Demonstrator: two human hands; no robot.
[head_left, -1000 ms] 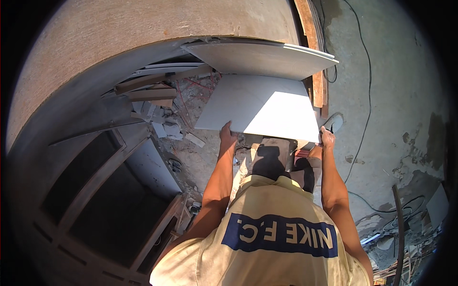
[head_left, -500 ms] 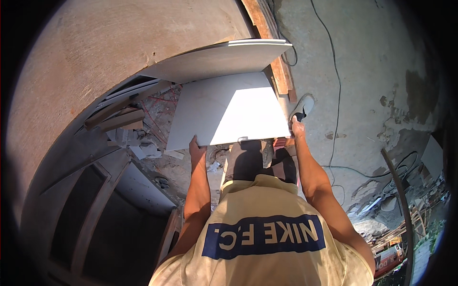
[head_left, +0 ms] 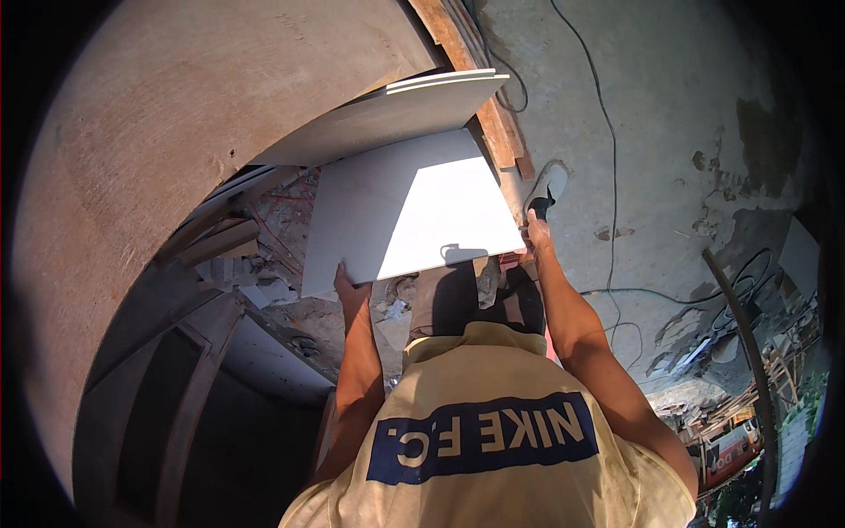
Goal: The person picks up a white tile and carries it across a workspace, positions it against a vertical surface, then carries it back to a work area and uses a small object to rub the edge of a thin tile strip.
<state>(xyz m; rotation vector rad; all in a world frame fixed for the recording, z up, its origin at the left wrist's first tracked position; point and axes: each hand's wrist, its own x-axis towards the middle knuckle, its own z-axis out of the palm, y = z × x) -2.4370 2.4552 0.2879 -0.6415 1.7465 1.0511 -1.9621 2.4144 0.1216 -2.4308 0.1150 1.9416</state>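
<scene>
My left hand (head_left: 350, 283) is closed on the near left edge of a flat white board (head_left: 414, 207), partly lit by sun. My right hand (head_left: 538, 229) grips the same board at its near right corner. Just beyond it, more thin boards (head_left: 387, 119) stand on edge, leaning by the curved wall. Beside my right hand, on the floor, lies a pale sandal (head_left: 554, 180) with a dark strap. My knees and dark trousers show below the board.
A rough curved wall (head_left: 176, 106) fills the upper left. Timber planks (head_left: 488, 119) run along the concrete floor (head_left: 687, 88), which carries cables (head_left: 607, 176). Rubble and offcuts (head_left: 238, 255) lie left of the board, near a dark wooden frame (head_left: 194, 370). Debris piles up at lower right.
The whole scene has shifted leftward and turned a little in the picture. The board and both hands sit further left, with its left corner and my left hand now lower. Both hands still grip it.
</scene>
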